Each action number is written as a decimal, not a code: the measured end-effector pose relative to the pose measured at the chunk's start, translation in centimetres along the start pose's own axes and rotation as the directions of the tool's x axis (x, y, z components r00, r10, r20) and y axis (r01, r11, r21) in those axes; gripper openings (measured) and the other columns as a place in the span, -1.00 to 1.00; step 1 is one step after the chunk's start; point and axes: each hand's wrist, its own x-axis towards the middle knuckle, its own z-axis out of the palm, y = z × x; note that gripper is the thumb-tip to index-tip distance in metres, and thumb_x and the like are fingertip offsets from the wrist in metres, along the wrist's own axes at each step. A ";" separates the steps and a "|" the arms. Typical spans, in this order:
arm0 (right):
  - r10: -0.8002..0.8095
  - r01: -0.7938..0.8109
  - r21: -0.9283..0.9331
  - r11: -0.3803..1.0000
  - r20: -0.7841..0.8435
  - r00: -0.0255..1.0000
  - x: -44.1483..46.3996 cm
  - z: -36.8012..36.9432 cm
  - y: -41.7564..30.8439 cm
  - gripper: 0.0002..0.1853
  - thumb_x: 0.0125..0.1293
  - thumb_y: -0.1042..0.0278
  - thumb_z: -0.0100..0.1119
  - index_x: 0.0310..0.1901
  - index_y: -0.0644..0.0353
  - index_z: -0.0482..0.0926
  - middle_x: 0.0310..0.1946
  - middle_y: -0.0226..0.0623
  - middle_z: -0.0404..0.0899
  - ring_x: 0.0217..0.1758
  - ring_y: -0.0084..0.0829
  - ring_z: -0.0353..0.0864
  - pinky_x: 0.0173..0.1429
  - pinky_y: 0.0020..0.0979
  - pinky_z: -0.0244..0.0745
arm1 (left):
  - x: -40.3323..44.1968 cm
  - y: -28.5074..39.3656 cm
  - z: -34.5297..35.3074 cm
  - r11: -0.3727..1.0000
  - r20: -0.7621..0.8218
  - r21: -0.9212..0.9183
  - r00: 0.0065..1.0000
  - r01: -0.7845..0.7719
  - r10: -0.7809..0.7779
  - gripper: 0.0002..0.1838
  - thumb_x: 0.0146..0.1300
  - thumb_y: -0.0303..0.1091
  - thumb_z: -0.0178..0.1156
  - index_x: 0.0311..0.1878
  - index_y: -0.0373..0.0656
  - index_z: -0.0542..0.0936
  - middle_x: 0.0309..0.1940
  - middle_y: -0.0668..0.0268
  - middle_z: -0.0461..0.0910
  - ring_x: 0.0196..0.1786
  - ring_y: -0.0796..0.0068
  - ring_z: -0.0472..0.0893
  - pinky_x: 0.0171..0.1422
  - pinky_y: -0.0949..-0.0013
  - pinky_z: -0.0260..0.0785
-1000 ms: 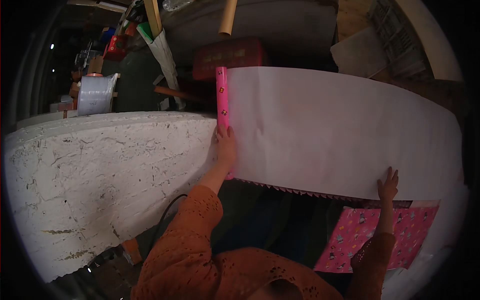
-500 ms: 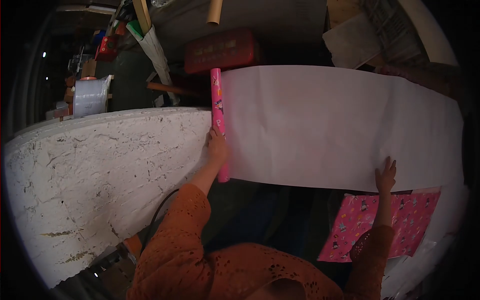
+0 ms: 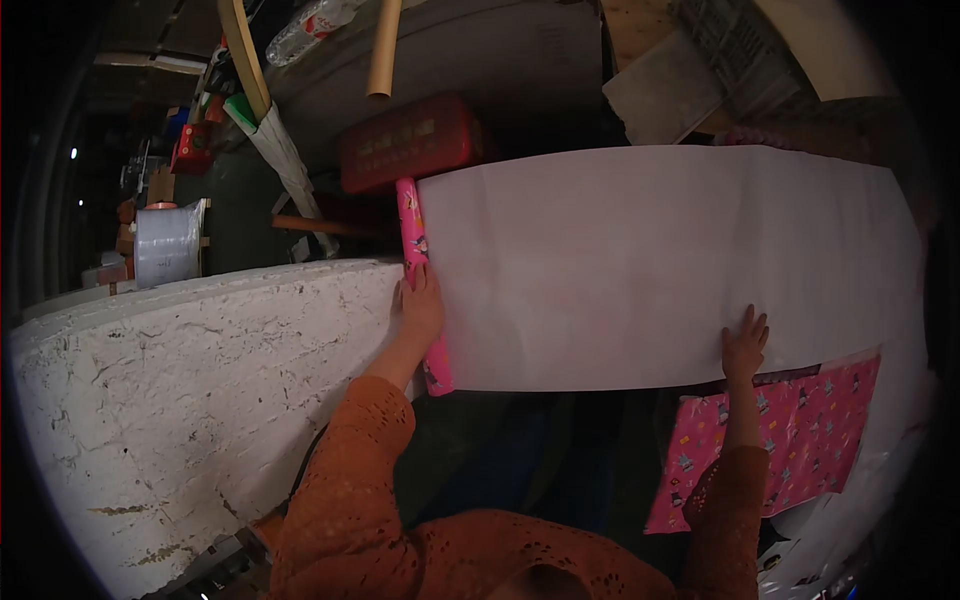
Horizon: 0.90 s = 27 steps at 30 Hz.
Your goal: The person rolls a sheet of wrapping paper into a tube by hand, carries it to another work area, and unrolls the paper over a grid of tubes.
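Note:
A roll of pink patterned wrapping paper (image 3: 411, 222) stands across the left end of a long, pale sheet unrolled with its plain side up (image 3: 600, 265). My left hand (image 3: 424, 305) is closed over the roll around its middle, fingers pointing away from me. Near the sheet's front edge, my right hand (image 3: 743, 345) rests with fingers spread on the pale surface, holding nothing. Below it hangs a pink printed part of the paper (image 3: 810, 430), partly covered by my right forearm and sleeve.
A rough white slab-like surface (image 3: 200, 400) extends to the left. Behind the roll sits a red case (image 3: 408, 143). A cardboard tube (image 3: 384, 50), a wrapped clear spool (image 3: 168, 245) and a wooden strip (image 3: 243, 55) are at the back. A grey board (image 3: 665, 88) leans at back right.
The view has shifted, so the roll, sheet and red case appear lower and further left. My right hand stays spread on the sheet; my left stays on the roll.

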 end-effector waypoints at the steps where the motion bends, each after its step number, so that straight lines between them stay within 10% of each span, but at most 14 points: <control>1: 0.022 -0.022 -0.003 1.000 -0.007 1.000 0.0 0.0 0.0 -0.16 0.30 0.06 0.26 0.56 -0.16 0.08 0.55 -0.08 0.04 0.57 0.11 0.09 0.13 0.16 0.57 | -0.4 -0.2 -1.6 1.000 -0.016 0.000 1.000 -0.016 0.016 -0.11 0.15 -0.09 0.30 0.50 -0.29 0.26 0.58 0.04 0.09 0.61 0.06 0.04 0.51 -0.14 0.06; 3: -0.010 0.010 0.050 0.999 0.007 1.000 -0.1 -0.1 0.4 -0.13 0.27 0.08 0.30 0.56 -0.15 0.08 0.55 -0.04 0.04 0.57 0.11 0.10 0.15 0.14 0.56 | -1.4 -0.4 -5.2 0.977 0.072 -0.207 0.997 0.047 -0.033 -0.26 0.30 -0.23 0.13 0.51 -0.31 0.25 0.59 0.03 0.05 0.64 0.03 -0.01 0.55 -0.29 -0.05; 7: 0.036 -0.038 0.081 0.996 0.028 0.999 -0.6 -0.9 -0.6 -0.05 0.20 0.14 0.37 0.57 -0.14 0.05 0.57 -0.03 -0.02 0.59 0.14 0.03 0.22 0.17 0.49 | 0.3 -0.5 0.4 0.996 -0.113 -0.043 0.990 0.083 -0.087 -0.23 0.24 -0.22 0.21 0.50 -0.27 0.26 0.58 0.04 0.07 0.62 0.03 0.04 0.56 -0.25 -0.01; 13: 0.129 -0.141 0.224 0.964 0.066 0.989 -1.3 -3.1 -1.7 -0.03 0.17 0.15 0.40 0.57 -0.09 0.06 0.58 -0.02 -0.02 0.61 0.14 -0.01 0.35 0.19 0.34 | -1.5 4.1 -7.5 0.895 0.059 -0.352 0.948 -0.274 0.313 -0.16 0.27 -0.19 0.27 0.56 -0.14 0.15 0.61 0.08 -0.01 0.62 0.02 0.05 0.51 -0.15 0.16; 17: 0.073 -0.050 0.274 0.961 -0.076 0.994 -1.9 -3.5 -0.6 -0.05 0.16 0.15 0.40 0.56 -0.07 0.11 0.58 -0.03 -0.01 0.62 0.11 0.00 0.37 0.15 0.26 | -1.2 8.3 -8.0 0.919 -0.052 -0.349 0.983 -0.183 0.176 -0.12 0.27 -0.15 0.31 0.58 -0.05 0.12 0.62 0.08 -0.04 0.62 0.01 0.04 0.48 -0.17 0.20; 19: 0.111 -0.087 0.274 0.958 -0.075 0.991 -1.9 -2.6 -0.1 -0.07 0.17 0.14 0.39 0.55 -0.07 0.13 0.58 -0.03 0.00 0.62 0.11 0.00 0.37 0.14 0.26 | -1.4 11.1 -9.9 0.827 -0.200 -0.341 0.894 -0.448 0.402 -0.11 0.26 -0.12 0.32 0.59 -0.04 0.11 0.63 0.07 -0.08 0.63 -0.03 0.01 0.43 -0.21 0.24; 27: 0.169 -0.168 0.240 0.956 0.017 0.985 0.6 -3.0 -1.6 -0.15 0.22 0.07 0.32 0.53 -0.07 0.19 0.57 -0.03 0.00 0.61 0.11 -0.02 0.34 0.16 0.25 | -0.6 15.1 -11.9 0.842 -0.114 -0.434 0.947 -0.320 0.301 -0.04 0.23 -0.06 0.33 0.58 -0.17 0.08 0.62 -0.04 -0.12 0.63 -0.13 -0.02 0.33 -0.17 0.35</control>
